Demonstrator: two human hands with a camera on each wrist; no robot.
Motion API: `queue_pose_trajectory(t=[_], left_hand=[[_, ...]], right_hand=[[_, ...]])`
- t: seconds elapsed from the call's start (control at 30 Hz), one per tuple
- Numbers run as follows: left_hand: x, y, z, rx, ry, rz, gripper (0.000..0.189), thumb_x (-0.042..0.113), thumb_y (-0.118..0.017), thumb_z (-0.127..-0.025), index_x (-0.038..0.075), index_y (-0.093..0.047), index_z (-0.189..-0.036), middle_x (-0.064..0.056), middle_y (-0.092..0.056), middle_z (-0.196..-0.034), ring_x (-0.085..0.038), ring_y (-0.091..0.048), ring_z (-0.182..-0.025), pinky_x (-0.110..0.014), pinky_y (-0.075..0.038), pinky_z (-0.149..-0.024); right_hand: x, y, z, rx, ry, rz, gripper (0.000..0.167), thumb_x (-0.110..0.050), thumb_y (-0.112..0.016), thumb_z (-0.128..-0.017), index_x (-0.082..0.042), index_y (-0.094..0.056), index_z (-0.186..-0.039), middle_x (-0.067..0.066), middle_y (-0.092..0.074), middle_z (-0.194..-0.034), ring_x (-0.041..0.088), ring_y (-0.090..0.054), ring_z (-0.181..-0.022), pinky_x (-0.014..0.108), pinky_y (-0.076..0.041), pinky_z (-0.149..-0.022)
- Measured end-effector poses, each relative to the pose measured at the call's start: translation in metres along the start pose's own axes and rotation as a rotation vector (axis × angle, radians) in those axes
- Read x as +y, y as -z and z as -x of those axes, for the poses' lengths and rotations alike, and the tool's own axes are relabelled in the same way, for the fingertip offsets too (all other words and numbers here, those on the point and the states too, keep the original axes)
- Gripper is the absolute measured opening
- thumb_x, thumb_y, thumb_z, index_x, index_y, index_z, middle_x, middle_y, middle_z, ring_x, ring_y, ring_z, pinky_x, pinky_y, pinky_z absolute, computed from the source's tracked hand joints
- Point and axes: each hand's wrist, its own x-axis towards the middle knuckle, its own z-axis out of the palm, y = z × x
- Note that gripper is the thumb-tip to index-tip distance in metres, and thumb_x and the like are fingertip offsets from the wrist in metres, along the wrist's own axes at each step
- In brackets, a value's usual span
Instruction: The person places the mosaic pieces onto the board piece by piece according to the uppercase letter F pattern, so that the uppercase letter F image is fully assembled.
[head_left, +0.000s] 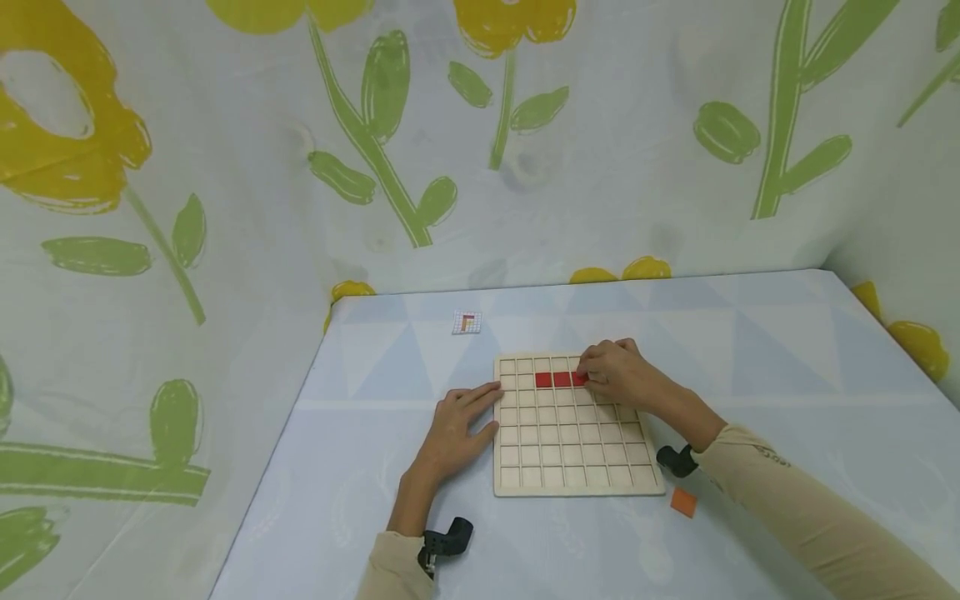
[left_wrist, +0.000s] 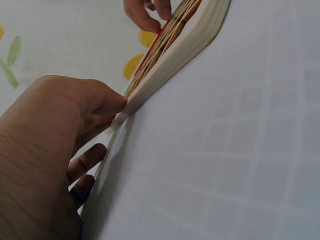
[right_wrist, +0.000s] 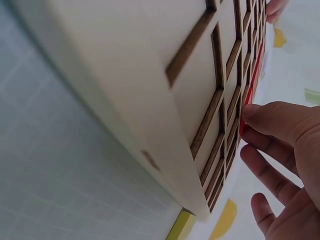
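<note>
The right hand (head_left: 621, 375) comes from the right side, with its back turned up and the forearm going slanting over the right edge of the board (head_left: 570, 433). Its grip is narrow: the thumb and the index finger pinch the outer red square (head_left: 578, 380), and in the right wrist view the other fingers are spread apart from it. The left hand (head_left: 453, 425) lies at the left edge of the board, the fingers rather straight and pointing to the far right, the thumb parted widely from them; this hand is wide and touches the edge only.

The pinched square is in the second row from the far side, just beside the middle red square (head_left: 562, 379), which is next to the inner red square (head_left: 543, 380). Together they make a strip whose long axis runs left to right, almost parallel to the far edge of the board. Whether the pinched square is fully down in its cell, I cannot tell. An orange square (head_left: 683, 502) lies turned a little on the table (head_left: 337, 467), near the close right corner of the board
</note>
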Motion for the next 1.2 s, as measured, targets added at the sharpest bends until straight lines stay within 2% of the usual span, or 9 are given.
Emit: queue_pose_trajectory(t=[0.2, 0.47, 0.6, 0.73, 1.0, 1.2], left_hand=[[0.003, 0.003, 0.002, 0.003, -0.003, 0.003, 0.049, 0.026, -0.063, -0.095, 0.020, -0.058, -0.143, 0.013, -0.046, -0.152, -0.020, -0.043, -0.129, -0.048, -0.034, -0.101], [-0.002, 0.000, 0.002, 0.014, 0.003, -0.022, 0.050, 0.028, -0.063, -0.095, 0.022, -0.057, -0.144, 0.014, -0.046, -0.151, -0.020, -0.044, -0.128, -0.047, -0.035, -0.099], [-0.003, -0.001, 0.001, 0.007, 0.008, -0.012, 0.050, 0.028, -0.062, -0.096, 0.023, -0.056, -0.145, 0.014, -0.045, -0.152, -0.019, -0.043, -0.128, -0.047, -0.034, -0.101], [0.000, -0.001, -0.001, 0.010, -0.014, 0.015, 0.050, 0.028, -0.063, -0.096, 0.021, -0.057, -0.144, 0.012, -0.046, -0.152, -0.020, -0.043, -0.128, -0.048, -0.033, -0.100], [0.001, 0.000, -0.001, 0.003, -0.008, 0.035, 0.050, 0.026, -0.064, -0.095, 0.020, -0.057, -0.144, 0.012, -0.047, -0.151, -0.021, -0.043, -0.127, -0.048, -0.033, -0.100], [0.001, 0.001, 0.000, -0.002, -0.008, 0.016, 0.050, 0.027, -0.063, -0.096, 0.021, -0.056, -0.145, 0.013, -0.045, -0.152, -0.021, -0.043, -0.128, -0.048, -0.033, -0.101]], right_hand=[[0.000, 0.004, 0.001, 0.015, -0.014, -0.012, 0.012, -0.010, -0.079, -0.085, -0.013, -0.076, -0.097, 0.004, -0.070, -0.108, 0.029, -0.060, -0.106, 0.056, -0.037, -0.089], [0.001, 0.022, 0.011, 0.050, -0.058, -0.045, 0.021, -0.011, -0.076, -0.088, -0.009, -0.075, -0.108, 0.007, -0.069, -0.113, 0.032, -0.059, -0.111, 0.056, -0.035, -0.092], [0.004, 0.032, 0.024, 0.079, -0.080, -0.062, 0.022, -0.008, -0.077, -0.086, -0.006, -0.075, -0.108, 0.009, -0.068, -0.113, 0.033, -0.059, -0.110, 0.056, -0.035, -0.092], [0.009, 0.038, 0.041, 0.117, -0.082, -0.044, 0.021, -0.007, -0.077, -0.085, -0.006, -0.075, -0.106, 0.009, -0.068, -0.111, 0.034, -0.059, -0.109, 0.057, -0.035, -0.090], [0.014, 0.042, 0.069, 0.188, -0.075, -0.022, 0.020, -0.004, -0.077, -0.084, -0.006, -0.074, -0.103, 0.009, -0.069, -0.107, 0.033, -0.060, -0.106, 0.056, -0.036, -0.089], [0.015, 0.044, 0.087, 0.242, -0.073, 0.016, 0.021, -0.002, -0.080, -0.080, -0.006, -0.074, -0.100, 0.010, -0.069, -0.105, 0.033, -0.061, -0.103, 0.054, -0.036, -0.086]])
